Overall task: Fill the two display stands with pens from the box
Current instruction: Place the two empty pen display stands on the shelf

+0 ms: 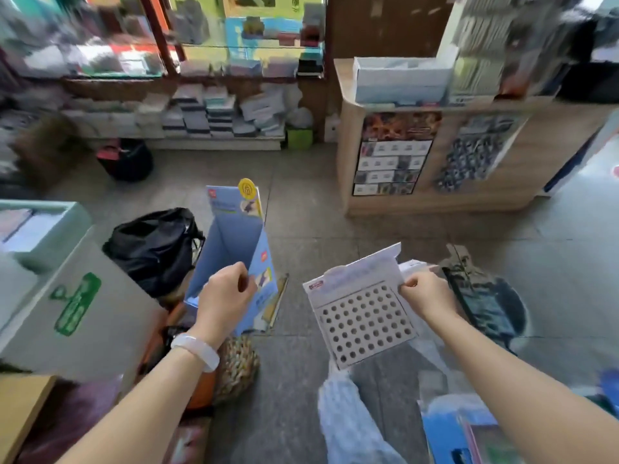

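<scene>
Task barely begun, I'd say: no pens in either stand yet. Left hand (225,293) fingers pinch the front edge of the blue display stand (234,259), upright on the floor, inside looks empty. Right hand (423,291) fingers pinch the white stand (360,313), held in the air w/ its hole grid tilted, all holes vacant. Pen box not clearly identifiable.

Stationery shop: stacked notebooks (197,112), counter (435,155)
</scene>
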`<state>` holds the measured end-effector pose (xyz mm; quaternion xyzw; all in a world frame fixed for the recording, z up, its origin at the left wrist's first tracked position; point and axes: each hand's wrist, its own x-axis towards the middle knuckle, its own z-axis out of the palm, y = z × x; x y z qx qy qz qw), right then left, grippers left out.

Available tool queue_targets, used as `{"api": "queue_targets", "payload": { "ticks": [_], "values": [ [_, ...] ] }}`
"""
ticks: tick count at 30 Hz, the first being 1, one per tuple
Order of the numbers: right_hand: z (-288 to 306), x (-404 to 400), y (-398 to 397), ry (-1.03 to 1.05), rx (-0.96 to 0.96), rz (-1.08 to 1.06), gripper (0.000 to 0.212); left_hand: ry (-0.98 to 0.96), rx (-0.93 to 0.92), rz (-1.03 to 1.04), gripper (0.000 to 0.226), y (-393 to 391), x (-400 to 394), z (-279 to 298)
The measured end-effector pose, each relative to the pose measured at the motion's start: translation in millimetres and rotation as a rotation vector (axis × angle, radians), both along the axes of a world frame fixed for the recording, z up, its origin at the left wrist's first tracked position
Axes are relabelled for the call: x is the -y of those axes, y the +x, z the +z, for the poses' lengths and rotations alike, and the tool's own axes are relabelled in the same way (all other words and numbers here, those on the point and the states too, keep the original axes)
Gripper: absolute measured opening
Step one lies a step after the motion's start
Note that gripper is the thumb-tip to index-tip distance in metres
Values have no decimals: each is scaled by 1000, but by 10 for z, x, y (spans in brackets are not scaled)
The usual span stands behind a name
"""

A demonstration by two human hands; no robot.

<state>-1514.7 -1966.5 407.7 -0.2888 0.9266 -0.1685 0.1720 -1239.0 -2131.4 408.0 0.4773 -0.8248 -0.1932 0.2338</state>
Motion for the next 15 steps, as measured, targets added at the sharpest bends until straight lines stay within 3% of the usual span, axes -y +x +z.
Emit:
{"api": "queue_targets", "payload": {
  "ticks": [7,15],
  "values": [
    [-144,2053,-1032,-43,-44,131,37,55,-23,121,40,-785,1684,-192],
    [44,4528,-1667,-134,34,216,42,139,15,326,42,-953,3284,-287]
  ]
}}
